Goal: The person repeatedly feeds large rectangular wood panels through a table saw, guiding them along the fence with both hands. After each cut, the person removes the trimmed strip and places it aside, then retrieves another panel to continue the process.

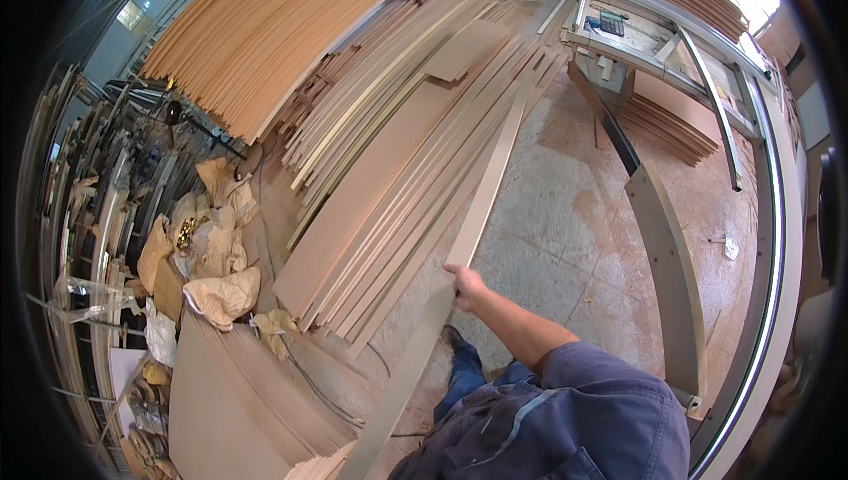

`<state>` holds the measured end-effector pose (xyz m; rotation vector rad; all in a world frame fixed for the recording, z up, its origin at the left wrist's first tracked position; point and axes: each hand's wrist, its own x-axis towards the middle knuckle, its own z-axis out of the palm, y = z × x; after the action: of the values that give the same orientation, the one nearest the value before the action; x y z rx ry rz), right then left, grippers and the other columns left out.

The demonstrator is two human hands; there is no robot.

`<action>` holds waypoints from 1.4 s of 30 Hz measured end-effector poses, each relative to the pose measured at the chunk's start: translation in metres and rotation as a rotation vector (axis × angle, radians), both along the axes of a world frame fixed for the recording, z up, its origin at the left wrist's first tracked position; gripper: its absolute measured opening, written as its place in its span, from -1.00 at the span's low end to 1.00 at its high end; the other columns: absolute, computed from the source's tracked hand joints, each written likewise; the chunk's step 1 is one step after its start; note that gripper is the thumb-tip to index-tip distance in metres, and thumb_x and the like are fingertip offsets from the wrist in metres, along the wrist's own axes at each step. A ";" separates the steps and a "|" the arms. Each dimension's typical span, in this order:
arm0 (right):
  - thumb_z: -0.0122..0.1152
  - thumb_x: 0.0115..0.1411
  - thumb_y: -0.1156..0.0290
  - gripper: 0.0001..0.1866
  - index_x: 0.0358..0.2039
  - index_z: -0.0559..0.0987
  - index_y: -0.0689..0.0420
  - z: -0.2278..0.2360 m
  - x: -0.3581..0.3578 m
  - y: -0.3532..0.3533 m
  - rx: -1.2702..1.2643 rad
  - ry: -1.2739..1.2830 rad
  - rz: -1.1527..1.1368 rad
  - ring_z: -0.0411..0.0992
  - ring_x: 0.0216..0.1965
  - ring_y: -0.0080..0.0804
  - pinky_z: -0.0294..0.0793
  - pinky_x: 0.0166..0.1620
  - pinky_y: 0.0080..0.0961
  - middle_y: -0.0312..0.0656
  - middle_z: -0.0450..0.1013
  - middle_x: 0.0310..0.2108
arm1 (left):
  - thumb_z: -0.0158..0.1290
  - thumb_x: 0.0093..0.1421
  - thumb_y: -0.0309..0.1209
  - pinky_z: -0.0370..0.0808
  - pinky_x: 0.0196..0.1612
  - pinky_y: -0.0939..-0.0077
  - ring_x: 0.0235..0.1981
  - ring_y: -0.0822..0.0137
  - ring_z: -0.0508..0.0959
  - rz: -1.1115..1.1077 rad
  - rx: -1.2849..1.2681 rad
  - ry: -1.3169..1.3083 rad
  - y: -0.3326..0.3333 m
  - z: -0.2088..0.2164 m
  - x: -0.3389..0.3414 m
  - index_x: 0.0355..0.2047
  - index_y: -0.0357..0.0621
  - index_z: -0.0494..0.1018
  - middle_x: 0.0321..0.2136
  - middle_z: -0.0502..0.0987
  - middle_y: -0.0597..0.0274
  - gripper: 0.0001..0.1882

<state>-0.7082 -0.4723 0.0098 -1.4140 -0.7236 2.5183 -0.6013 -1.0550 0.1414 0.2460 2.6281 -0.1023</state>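
Head view: right hand [465,286] pinches a long grey-beige strip [475,224] at its right edge, with one digit laid across the face and the remaining fingers partly hidden. The strip is positioned in front of the person, running diagonally from the upper centre to the lower edge, where its near end leaves the view. The state of the left hand cannot be told; it is outside the view. Immediately left of the strip, a layered pile of boards [380,202] extends in nearly the same direction. Bare floor [565,268] shows to the right. Further right, a long narrow panel [669,259] stands near a metal-framed desk [618,50], which carries a calculator [611,22]. At left, crumpled brown paper [223,296] lies above a stack of sheets [230,400]. Orange-brown panels [283,30] are stacked at upper left.
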 end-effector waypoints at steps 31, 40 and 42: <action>0.26 0.15 0.12 -0.38 0.14 0.47 0.22 0.018 0.154 0.014 0.764 -0.802 0.343 0.53 -0.01 0.00 0.50 0.06 -0.22 0.09 0.56 -0.07 | 0.17 0.15 -0.25 0.38 0.22 0.13 0.17 -0.06 0.44 -0.434 0.140 -0.130 0.426 -0.264 -0.501 0.24 -0.23 0.24 0.16 0.41 -0.14 -0.32; 0.21 0.20 0.10 -0.39 0.12 0.48 0.29 0.041 0.275 0.031 0.779 -0.769 0.065 0.52 0.01 0.00 0.48 0.08 -0.23 0.16 0.54 -0.04 | 0.19 0.11 -0.20 0.54 0.00 0.25 -0.08 0.04 0.64 -0.954 0.531 -0.568 0.634 -0.195 -0.242 0.07 -0.31 0.46 -0.12 0.62 -0.15 -0.42; 0.20 0.20 0.11 -0.40 0.12 0.48 0.30 0.055 0.311 0.035 0.764 -0.798 -0.062 0.52 0.01 0.01 0.47 0.08 -0.23 0.16 0.54 -0.03 | 0.19 0.14 -0.20 0.56 -0.02 0.26 -0.11 0.07 0.65 -1.081 0.580 -0.642 0.670 -0.177 -0.190 0.07 -0.31 0.46 -0.14 0.63 -0.13 -0.44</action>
<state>-0.3974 -0.4370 0.0643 -1.9823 -1.4993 1.2691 -0.7913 -0.3853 -0.0352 1.5627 1.5790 0.3295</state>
